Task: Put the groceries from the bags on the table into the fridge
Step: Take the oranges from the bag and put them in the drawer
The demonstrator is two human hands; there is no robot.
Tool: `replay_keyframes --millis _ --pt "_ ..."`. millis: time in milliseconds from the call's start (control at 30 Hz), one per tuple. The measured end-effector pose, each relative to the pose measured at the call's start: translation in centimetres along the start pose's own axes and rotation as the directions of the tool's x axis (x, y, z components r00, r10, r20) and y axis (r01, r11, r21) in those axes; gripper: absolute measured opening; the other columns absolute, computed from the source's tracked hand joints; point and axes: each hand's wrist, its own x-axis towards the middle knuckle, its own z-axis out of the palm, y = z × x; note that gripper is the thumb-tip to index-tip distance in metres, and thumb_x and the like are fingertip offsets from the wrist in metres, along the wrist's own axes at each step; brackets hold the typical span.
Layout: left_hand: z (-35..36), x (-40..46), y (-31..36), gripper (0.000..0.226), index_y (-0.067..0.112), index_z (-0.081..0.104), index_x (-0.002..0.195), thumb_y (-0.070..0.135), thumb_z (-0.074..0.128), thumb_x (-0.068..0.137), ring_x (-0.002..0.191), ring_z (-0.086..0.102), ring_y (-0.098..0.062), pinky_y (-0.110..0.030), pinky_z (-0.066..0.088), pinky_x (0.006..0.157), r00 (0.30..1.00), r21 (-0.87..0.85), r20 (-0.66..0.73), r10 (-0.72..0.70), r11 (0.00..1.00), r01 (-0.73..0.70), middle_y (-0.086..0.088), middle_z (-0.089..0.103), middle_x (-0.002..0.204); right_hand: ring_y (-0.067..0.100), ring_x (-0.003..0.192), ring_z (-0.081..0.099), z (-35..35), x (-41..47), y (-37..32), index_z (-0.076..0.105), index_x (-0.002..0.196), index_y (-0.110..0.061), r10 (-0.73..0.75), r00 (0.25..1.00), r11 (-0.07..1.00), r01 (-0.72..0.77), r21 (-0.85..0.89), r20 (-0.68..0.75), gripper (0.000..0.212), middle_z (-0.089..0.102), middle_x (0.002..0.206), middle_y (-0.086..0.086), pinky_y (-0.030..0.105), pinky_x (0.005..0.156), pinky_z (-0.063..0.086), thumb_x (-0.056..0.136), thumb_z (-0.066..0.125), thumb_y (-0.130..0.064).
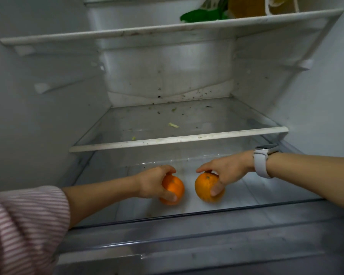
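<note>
I look into an open fridge. Both arms reach into the clear bottom drawer (187,219). My left hand (153,181) is wrapped around an orange (175,188) that rests low in the drawer. My right hand (224,171), with a white watch on the wrist, grips a second orange (205,187) just to the right of the first. The two oranges sit close together, a small gap between them. No bags or table are in view.
A glass shelf (179,140) with small green scraps and crumbs hangs right above the drawer. A higher shelf (167,29) carries a green packet (199,15) and a yellow-orange item (246,6) at the top right. The fridge walls close in on both sides.
</note>
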Motion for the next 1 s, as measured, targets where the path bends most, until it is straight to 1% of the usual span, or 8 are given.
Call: replay_keyframes --millis 133,233,300,400,500,633,867,1000 --pt "-1.6 -0.7 2.0 0.077 0.018 0.028 0.143 0.036 0.069 0.08 0.13 0.039 -0.02 -0.027 0.034 0.104 0.996 0.141 0.054 0.069 0.987 -0.076 -0.003 0.035 0.147 0.021 0.135 0.032 -1.7 -1.7 -1.7 0.011 0.145 -0.027 0.009 0.996 0.998 -0.003 -0.065 0.085 0.072 0.023 0.152 0.001 0.034 0.108 0.033 0.089 0.055 -0.035" --pt "-3.9 -1.7 4.1 0.067 0.02 0.034 0.141 0.042 0.062 0.084 0.127 0.043 -0.019 -0.028 0.035 0.102 0.989 0.239 0.113 0.091 0.964 -0.116 -0.001 0.041 0.144 0.017 0.129 0.04 -3.4 -3.9 -2.9 0.021 0.143 -0.029 -0.019 0.998 0.997 0.023 -0.069 0.059 0.061 0.036 0.146 -0.002 0.034 0.107 0.036 0.09 0.051 -0.037" --pt "-5.6 -2.7 5.2 0.06 0.019 0.04 0.138 0.045 0.057 0.087 0.12 0.049 -0.017 -0.027 0.037 0.098 0.993 0.272 0.102 0.064 0.958 -0.09 0.0 0.05 0.137 0.014 0.118 0.05 -4.1 -5.4 -3.5 0.03 0.14 -0.028 -0.062 0.997 0.997 0.061 -0.042 -0.042 0.052 0.052 0.131 -0.005 0.035 0.105 0.039 0.092 0.048 -0.037" --pt "-7.7 -4.7 6.0 0.05 0.021 0.05 0.13 0.047 0.054 0.088 0.112 0.054 -0.017 -0.03 0.041 0.097 0.993 0.342 -0.094 0.075 0.939 -0.039 0.002 0.058 0.126 0.011 0.098 0.058 -4.0 -7.1 -4.2 0.043 0.133 -0.026 -0.117 0.943 0.993 0.11 -0.038 -0.312 0.04 0.06 0.095 -0.014 0.029 0.096 0.042 0.094 0.043 -0.034" --pt "-8.6 -6.6 6.1 0.047 0.024 0.051 0.128 0.049 0.051 0.089 0.114 0.054 -0.022 -0.036 0.044 0.094 0.909 0.399 -0.403 0.108 0.915 0.068 0.0 0.057 0.128 0.017 0.108 0.055 -3.2 -8.4 -4.6 0.05 0.128 -0.024 -0.112 0.787 0.994 0.089 -0.067 -0.606 0.035 0.062 0.119 -0.002 0.027 0.092 0.04 0.095 0.041 -0.031" --pt "-7.3 -9.5 7.1 0.043 0.023 0.048 0.131 0.043 0.045 0.093 0.118 0.051 -0.028 -0.038 0.042 0.089 0.691 0.401 -0.711 0.131 0.882 0.245 -0.002 0.052 0.132 0.023 0.12 0.049 -1.0 -9.9 -5.7 0.053 0.125 -0.018 -0.08 0.511 0.995 0.095 -0.037 -0.856 0.035 0.057 0.129 0.003 0.033 0.099 0.04 0.093 0.039 -0.022" --pt "0.9 -19.3 9.1 0.036 0.014 0.064 0.11 0.034 0.051 0.083 0.103 0.06 -0.032 -0.042 0.045 0.082 0.336 0.203 -0.937 0.094 0.93 0.307 -0.01 0.063 0.116 0.031 0.109 0.055 6.9 -13.3 -10.3 0.062 0.112 -0.01 -0.168 0.001 0.918 0.364 -0.156 -0.986 0.042 0.065 0.112 0.01 0.041 0.097 0.042 0.084 0.037 -0.028" --pt "9.5 -25.8 9.8 0.038 0.014 0.064 0.11 0.03 0.048 0.08 0.104 0.061 -0.028 -0.04 0.046 0.087 0.207 0.091 -0.978 0.02 0.935 0.343 -0.009 0.063 0.119 0.027 0.115 0.049 15.4 -14.1 -12.5 0.063 0.108 -0.005 -0.179 -0.099 0.824 0.529 -0.204 -0.979 0.037 0.064 0.113 0.011 0.034 0.102 0.034 0.084 0.039 -0.02"
